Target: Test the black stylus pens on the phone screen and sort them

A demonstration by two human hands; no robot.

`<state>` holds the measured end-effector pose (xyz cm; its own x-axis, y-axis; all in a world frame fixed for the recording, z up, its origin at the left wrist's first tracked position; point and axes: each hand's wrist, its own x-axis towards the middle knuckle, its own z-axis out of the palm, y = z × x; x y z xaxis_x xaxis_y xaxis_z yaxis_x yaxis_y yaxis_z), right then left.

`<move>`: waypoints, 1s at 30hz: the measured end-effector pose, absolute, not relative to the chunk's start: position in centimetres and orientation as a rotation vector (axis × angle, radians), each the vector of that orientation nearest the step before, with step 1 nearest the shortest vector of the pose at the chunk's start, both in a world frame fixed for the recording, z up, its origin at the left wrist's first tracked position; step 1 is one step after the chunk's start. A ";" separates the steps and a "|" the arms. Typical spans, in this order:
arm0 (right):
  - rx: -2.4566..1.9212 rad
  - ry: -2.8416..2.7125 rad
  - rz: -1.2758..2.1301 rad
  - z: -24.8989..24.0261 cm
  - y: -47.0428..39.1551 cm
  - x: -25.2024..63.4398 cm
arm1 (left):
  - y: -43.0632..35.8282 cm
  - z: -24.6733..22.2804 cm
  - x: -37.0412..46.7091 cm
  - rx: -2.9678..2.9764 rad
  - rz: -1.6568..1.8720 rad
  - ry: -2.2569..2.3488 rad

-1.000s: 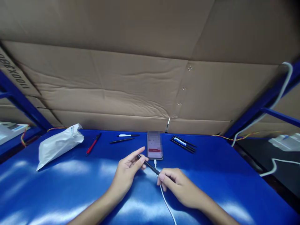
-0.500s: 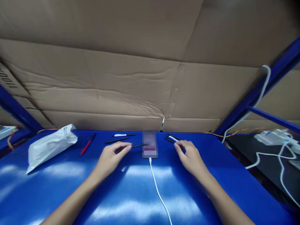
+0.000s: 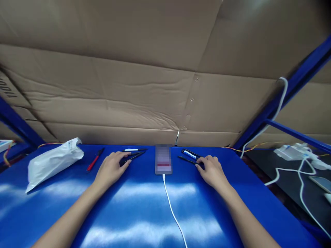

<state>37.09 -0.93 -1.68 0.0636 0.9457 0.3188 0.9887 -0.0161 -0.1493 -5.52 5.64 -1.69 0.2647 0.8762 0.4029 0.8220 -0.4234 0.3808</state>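
Note:
My left hand [image 3: 111, 167] is left of the phone, its thumb and fingers closed on a black pen [image 3: 133, 157] low over the blue table. Beside that pen lie a white pen [image 3: 131, 150] and another dark pen, partly hidden. Right of the phone, my right hand [image 3: 210, 169] pinches the near end of a black pen [image 3: 186, 159]. Just behind it are a blue-and-white pen [image 3: 189, 154] and a black pen [image 3: 190, 152]. The phone [image 3: 163, 160] lies between my hands, its screen blurred.
A white cable [image 3: 172, 208] runs from the phone toward me. At the left are a red pen [image 3: 93, 162] and a white plastic bag [image 3: 53, 163]. Cardboard [image 3: 134, 100] stands behind the blue table [image 3: 144, 213]. White cables and a power strip [image 3: 291, 152] sit at the right.
My left hand has moved left, bringing its black pen away from the phone and down beside the other pens. My right hand has shifted slightly right, and a black pen now extends from its fingertips.

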 end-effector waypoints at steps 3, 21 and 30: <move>-1.962 -1.889 -0.125 -1.0 -0.9 36.9 | 5.4 -1.6 -4.9 2.451 0.923 1.543; -1.406 -1.871 1.035 0.3 -4.8 28.0 | -0.9 -1.1 1.1 2.680 0.805 0.774; -1.323 -1.758 1.031 0.4 -5.2 28.1 | -1.7 0.4 1.7 2.293 0.733 0.854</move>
